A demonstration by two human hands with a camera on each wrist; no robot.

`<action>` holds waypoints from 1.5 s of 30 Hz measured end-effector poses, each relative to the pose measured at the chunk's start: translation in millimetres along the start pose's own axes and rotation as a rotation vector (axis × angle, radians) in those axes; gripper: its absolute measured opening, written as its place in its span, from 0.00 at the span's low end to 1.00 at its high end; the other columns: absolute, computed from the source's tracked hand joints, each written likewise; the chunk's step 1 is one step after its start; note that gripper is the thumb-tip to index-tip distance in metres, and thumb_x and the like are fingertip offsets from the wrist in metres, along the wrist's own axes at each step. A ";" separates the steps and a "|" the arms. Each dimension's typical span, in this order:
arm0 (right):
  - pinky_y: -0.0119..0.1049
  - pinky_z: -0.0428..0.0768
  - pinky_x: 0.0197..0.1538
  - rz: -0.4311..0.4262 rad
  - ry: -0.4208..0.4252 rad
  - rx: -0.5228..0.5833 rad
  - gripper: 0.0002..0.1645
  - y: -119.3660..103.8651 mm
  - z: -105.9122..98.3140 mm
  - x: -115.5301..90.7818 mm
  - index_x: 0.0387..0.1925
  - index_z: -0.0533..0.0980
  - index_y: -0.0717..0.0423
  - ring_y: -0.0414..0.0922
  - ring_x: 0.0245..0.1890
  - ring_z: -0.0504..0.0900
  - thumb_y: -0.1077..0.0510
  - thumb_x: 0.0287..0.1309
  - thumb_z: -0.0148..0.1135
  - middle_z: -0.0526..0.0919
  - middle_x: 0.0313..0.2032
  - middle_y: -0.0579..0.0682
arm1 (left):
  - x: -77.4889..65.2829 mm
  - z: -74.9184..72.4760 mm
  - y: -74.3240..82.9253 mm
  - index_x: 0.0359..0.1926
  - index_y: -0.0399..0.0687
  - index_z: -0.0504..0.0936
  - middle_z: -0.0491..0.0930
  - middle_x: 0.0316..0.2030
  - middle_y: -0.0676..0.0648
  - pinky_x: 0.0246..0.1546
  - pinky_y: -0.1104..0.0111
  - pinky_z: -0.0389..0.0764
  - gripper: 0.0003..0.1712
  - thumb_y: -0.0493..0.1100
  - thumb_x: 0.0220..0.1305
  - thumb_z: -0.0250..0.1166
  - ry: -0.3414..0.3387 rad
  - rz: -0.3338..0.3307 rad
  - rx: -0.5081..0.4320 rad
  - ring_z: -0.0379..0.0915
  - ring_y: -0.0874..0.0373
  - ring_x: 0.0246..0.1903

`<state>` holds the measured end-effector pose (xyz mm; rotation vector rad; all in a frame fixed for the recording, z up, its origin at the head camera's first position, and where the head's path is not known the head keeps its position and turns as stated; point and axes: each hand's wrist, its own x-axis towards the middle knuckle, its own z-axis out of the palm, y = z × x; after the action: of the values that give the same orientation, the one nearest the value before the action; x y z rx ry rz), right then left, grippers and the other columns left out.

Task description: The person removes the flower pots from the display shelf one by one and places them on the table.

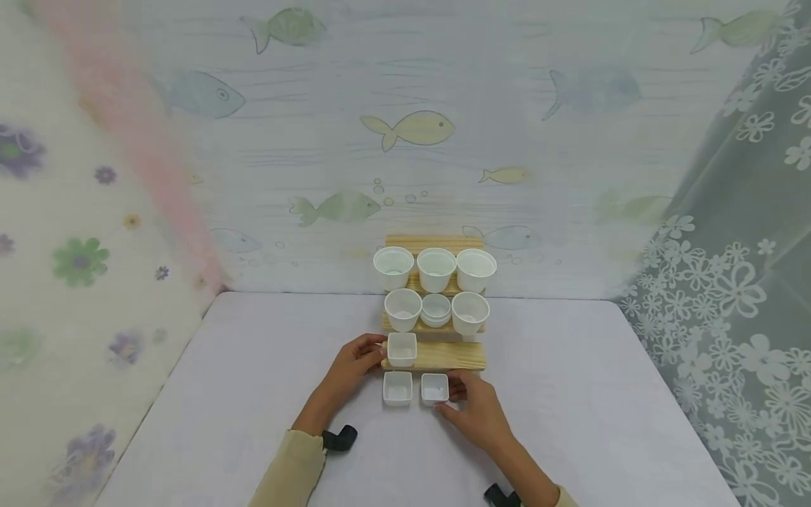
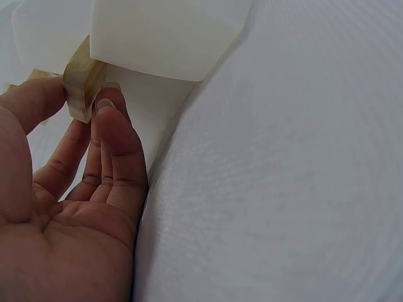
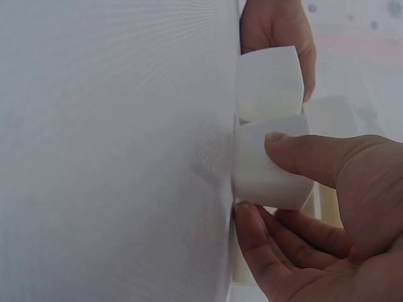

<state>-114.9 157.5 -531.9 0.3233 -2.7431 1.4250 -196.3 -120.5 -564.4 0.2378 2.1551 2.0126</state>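
Square white cup [image 1: 434,389], right hand [image 1: 476,414] pinching; left hand [image 1: 352,365] gripping grained wooden shelf [image 1: 451,355]

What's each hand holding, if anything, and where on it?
Right hand: the small square white bowl, by its outer walls. Left hand: the lowest wooden board, pinched at its left end.

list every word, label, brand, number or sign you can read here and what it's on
None: no readable text in any view.
The white cups and wooden stand show no lettering; the backdrop bears drawn fish, not writing.
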 end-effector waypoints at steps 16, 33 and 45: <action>0.40 0.87 0.50 -0.033 0.033 -0.077 0.33 -6.0 -3.0 -3.9 0.56 0.80 0.60 0.46 0.46 0.85 0.61 0.48 0.87 0.86 0.46 0.51 | 1.1 -0.8 -0.8 0.65 0.40 0.80 0.86 0.45 0.44 0.43 0.67 0.85 0.21 0.44 0.76 0.67 -0.014 -0.007 0.012 0.82 0.56 0.42; 0.38 0.86 0.44 -0.155 0.186 -0.126 0.33 -18.5 -8.7 -2.4 0.51 0.79 0.58 0.44 0.40 0.84 0.55 0.47 0.89 0.84 0.41 0.49 | 1.1 0.2 0.3 0.65 0.39 0.79 0.86 0.46 0.44 0.43 0.67 0.85 0.21 0.42 0.77 0.66 -0.020 0.005 0.013 0.82 0.57 0.43; 0.42 0.86 0.50 -0.190 0.204 -0.118 0.35 -29.2 -6.7 6.2 0.55 0.80 0.60 0.45 0.46 0.85 0.55 0.47 0.88 0.86 0.47 0.51 | 0.3 -1.5 -0.3 0.65 0.37 0.79 0.86 0.45 0.45 0.43 0.67 0.85 0.22 0.43 0.77 0.66 -0.014 0.007 0.025 0.82 0.59 0.41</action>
<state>-115.6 145.6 -503.8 0.3971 -2.5423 1.1755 -196.9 -121.9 -564.6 0.2625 2.1758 1.9827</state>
